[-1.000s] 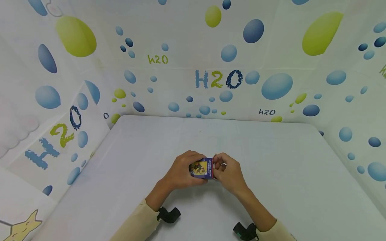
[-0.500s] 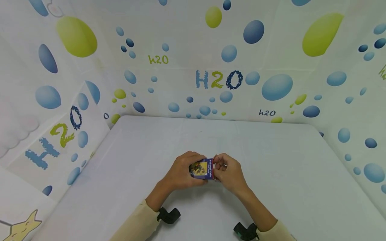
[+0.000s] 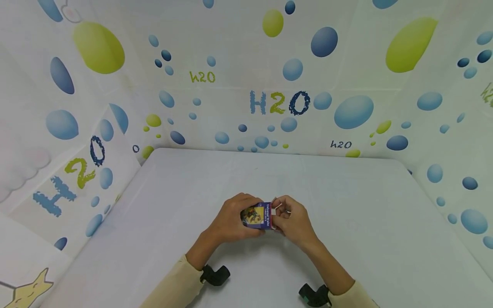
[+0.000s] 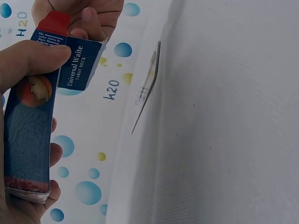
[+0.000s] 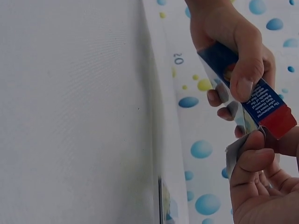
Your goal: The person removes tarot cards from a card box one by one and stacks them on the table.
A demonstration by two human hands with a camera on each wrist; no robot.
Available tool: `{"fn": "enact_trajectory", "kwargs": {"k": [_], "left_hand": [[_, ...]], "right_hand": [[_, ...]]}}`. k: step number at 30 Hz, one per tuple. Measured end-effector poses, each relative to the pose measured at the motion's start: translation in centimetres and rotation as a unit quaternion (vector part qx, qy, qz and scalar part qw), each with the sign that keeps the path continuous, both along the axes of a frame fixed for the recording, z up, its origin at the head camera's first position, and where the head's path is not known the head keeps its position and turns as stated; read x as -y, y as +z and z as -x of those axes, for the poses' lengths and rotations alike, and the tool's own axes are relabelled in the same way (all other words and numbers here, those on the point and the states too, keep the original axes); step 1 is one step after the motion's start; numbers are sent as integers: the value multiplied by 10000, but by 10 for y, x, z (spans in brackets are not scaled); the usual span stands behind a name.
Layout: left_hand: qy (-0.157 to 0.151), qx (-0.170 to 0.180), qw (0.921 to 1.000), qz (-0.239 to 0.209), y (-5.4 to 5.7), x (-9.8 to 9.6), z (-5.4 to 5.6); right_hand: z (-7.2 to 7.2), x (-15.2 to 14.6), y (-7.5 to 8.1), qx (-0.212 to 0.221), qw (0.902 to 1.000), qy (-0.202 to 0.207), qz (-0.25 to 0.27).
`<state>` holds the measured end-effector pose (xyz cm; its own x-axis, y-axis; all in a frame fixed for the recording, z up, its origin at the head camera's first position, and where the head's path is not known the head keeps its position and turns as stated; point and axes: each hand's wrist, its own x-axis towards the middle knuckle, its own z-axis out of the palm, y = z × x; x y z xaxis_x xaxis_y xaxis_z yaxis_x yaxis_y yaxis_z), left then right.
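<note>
My left hand (image 3: 235, 220) grips a blue tarot deck box (image 3: 253, 215) above the table, fingers wrapped round its sides. In the left wrist view the thumb presses on the narrow side of the box (image 4: 28, 126), which bears a round face picture. The end flap (image 4: 84, 63), lettered "Universal Waite Tarot Deck", stands folded out. A red tab (image 4: 53, 21) sticks up beside it. My right hand (image 3: 292, 220) is at this opened end. Seen from the right wrist, its thumb and finger pinch the flap's grey inner side (image 5: 233, 154). The box's contents are hidden.
A white table (image 3: 192, 179) spreads under both hands. Behind it and along the sides hangs a white backdrop (image 3: 231, 42) printed with blue and green bubbles. Black wrist devices (image 3: 216, 275) sit by the cream sleeves (image 3: 175, 282) of both arms.
The flap end shows a little more of its pale inner side beside the right fingers. Both hands keep nearly the same place and hold.
</note>
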<state>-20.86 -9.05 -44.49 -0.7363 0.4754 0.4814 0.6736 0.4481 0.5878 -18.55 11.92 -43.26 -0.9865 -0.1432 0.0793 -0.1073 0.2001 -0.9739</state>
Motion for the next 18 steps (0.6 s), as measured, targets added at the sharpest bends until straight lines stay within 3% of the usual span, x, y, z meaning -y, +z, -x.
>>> {"fn": "enact_trajectory", "kwargs": {"k": [18], "left_hand": [[55,-70,10000,-3,-1,0,2]], "right_hand": [[6,-9,-1,312,9987,327,215]]}}
